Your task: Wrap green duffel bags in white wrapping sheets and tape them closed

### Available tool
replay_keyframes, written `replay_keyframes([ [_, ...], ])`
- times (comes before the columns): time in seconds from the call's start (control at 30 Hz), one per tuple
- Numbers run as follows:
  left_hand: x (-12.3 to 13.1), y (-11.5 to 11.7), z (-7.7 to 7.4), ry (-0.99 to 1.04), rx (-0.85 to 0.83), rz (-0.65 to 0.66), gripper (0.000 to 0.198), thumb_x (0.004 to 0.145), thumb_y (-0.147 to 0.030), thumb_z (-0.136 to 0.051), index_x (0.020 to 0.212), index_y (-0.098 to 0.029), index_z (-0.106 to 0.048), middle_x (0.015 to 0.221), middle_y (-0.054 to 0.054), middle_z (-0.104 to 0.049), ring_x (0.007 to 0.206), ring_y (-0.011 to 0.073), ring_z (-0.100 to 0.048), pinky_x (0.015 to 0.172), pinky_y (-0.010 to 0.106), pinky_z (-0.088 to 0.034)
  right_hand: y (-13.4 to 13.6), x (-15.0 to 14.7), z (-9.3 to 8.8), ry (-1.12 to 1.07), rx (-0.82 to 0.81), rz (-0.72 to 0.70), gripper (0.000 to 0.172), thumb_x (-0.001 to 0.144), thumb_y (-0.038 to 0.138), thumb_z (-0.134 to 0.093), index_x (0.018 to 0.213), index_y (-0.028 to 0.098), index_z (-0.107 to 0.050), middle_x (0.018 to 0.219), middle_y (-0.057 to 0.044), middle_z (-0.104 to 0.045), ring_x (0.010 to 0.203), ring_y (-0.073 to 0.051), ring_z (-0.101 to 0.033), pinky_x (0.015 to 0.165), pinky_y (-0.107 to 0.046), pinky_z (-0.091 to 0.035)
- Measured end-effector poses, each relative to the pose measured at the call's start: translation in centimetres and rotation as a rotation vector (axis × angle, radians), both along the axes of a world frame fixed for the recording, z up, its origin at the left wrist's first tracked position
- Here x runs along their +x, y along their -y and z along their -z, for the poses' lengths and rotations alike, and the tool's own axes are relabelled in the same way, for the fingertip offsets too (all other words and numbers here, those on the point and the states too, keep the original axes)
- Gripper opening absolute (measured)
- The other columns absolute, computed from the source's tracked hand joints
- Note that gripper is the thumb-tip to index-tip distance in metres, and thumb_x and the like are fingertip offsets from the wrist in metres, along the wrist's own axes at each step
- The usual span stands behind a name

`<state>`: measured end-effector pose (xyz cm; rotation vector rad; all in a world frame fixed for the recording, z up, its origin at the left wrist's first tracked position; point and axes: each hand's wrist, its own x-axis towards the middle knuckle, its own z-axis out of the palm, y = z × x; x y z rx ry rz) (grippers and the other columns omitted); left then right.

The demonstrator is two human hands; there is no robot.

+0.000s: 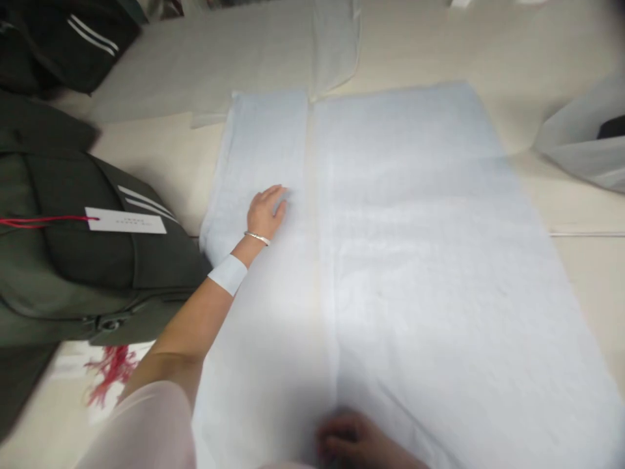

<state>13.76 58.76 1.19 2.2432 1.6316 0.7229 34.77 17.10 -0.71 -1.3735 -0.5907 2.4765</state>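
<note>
A large pale, whitish sheet (pixel 430 260), perhaps thin plastic or a bag, lies spread on the table. Along its left side runs a narrower pale strip (pixel 263 143), parted from it by a thin line where the beige table shows at the far end. My left hand (pixel 266 212) rests palm down on this strip, fingers stretched out and holding nothing. At the bottom middle, over the near part of the sheets, is my right hand (pixel 354 436), blurred, with its fingers curled in. What they hold, if anything, I cannot make out.
A dark green backpack (pixel 73 260) with a white tag (pixel 125 221) on a red cord stands at the left. Behind it lies another dark bag (pixel 73 45). Red cords (pixel 114 368) lie at lower left. Translucent plastic (pixel 581 137) is at the right.
</note>
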Motion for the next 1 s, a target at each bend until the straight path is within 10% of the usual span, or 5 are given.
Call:
replay_keyframes([
  [0.1, 1.9, 7.6, -0.1, -0.145, -0.058, 0.318, 0.037, 0.098, -0.033, -0.046, 0.133, -0.023, -0.053, 0.142, 0.006, -0.052, 0.135, 0.0216, -0.043, 0.117, 0.048, -0.024, 0.4, 0.1, 0.3, -0.141, -0.026, -0.086, 0.027, 0.078, 0.049, -0.072, 0.09, 0.025, -0.073, 0.085, 0.0, -0.071, 0.08, -0.018, -0.065, 0.071, -0.031, -0.051],
  [0.27, 1.6, 15.6, 1.2, -0.275, -0.105, 0.447, 0.052, 0.098, -0.042, -0.04, 0.146, -0.021, -0.036, 0.156, 0.013, -0.03, 0.146, 0.0268, -0.02, 0.119, 0.053, -0.016, 0.2, 0.1, -0.5, -0.101, 0.001, -0.094, 0.045, 0.078, 0.06, -0.067, 0.104, 0.023, -0.07, 0.098, -0.006, -0.069, 0.09, -0.02, -0.064, 0.071, -0.031, -0.052],
  [0.53, -1.4, 15.3, 3.9, -0.289, -0.045, 0.492, 0.056, 0.098, -0.044, -0.037, 0.149, -0.023, -0.03, 0.158, 0.013, -0.023, 0.148, 0.0287, -0.013, 0.118, 0.056, -0.009, 0.7, -0.6, -1.3, -0.04, -0.004, -0.117, 0.053, 0.075, 0.064, -0.067, 0.103, 0.018, -0.068, 0.099, -0.008, -0.069, 0.091, -0.02, -0.064, 0.068, -0.029, -0.053],
  [1.0, -1.6, 15.3, 4.0, -0.278, -0.059, 0.498, 0.055, 0.098, -0.042, -0.037, 0.15, -0.024, -0.029, 0.159, 0.011, -0.02, 0.148, 0.0278, -0.011, 0.118, 0.055, -0.008, 0.3, -1.5, -2.0, 0.199, -0.034, -0.211, 0.048, 0.073, 0.061, -0.069, 0.089, 0.015, -0.071, 0.084, -0.008, -0.071, 0.077, -0.018, -0.066, 0.052, -0.022, -0.05],
])
